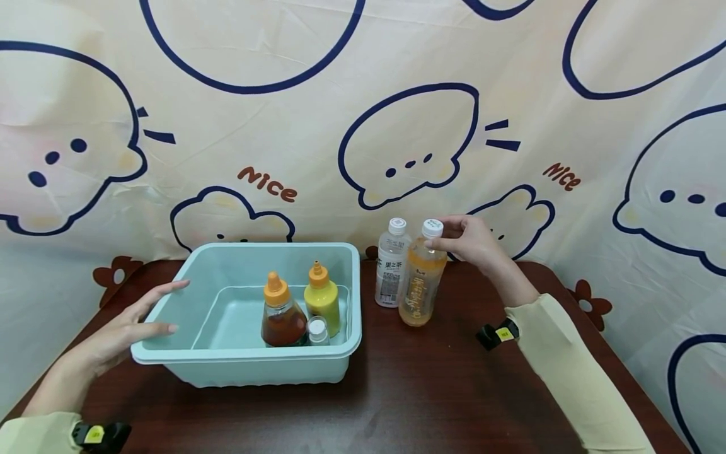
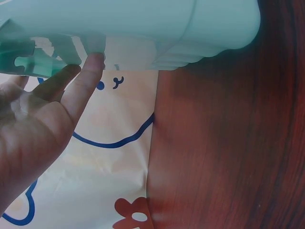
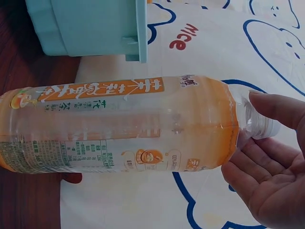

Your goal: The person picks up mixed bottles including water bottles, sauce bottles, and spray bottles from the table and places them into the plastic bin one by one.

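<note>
A light blue plastic tub stands on the table, and my left hand grips its left rim. Thumb and index finger reach over the edge there. The left wrist view shows other fingers against the tub's outer side. My right hand pinches a drink bottle by the neck, just under its white cap. That bottle is clear with an orange printed label, leans slightly, and has its base close over the tabletop. Right behind it on the left stands a second clear bottle with a white label and white cap.
Inside the tub are a brown sauce bottle with orange cap, a yellow squeeze bottle, and a small white-capped bottle. A cartoon-printed cloth hangs behind the dark wooden table.
</note>
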The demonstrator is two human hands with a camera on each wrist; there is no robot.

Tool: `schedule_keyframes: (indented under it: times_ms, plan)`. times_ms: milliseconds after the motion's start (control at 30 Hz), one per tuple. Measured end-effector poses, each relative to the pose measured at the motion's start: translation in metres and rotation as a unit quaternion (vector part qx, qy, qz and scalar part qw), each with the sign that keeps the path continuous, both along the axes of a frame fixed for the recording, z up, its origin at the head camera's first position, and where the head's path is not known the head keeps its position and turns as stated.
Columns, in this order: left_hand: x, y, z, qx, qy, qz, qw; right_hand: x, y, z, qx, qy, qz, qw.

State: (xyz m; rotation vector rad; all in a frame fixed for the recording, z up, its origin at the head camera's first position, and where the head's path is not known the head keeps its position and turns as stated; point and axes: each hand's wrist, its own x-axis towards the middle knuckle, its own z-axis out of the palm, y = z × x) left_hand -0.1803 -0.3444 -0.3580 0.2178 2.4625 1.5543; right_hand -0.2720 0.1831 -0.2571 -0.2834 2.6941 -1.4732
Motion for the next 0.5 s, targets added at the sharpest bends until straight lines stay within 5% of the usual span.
schedule_keyframes:
  times_ms: [500]
  plan:
    - [-0.001,-0.001,0.000,0.011,0.005,-0.002,0.9999,0.006,-0.007,0.015,-0.020,0.033,0.025,0.9990]
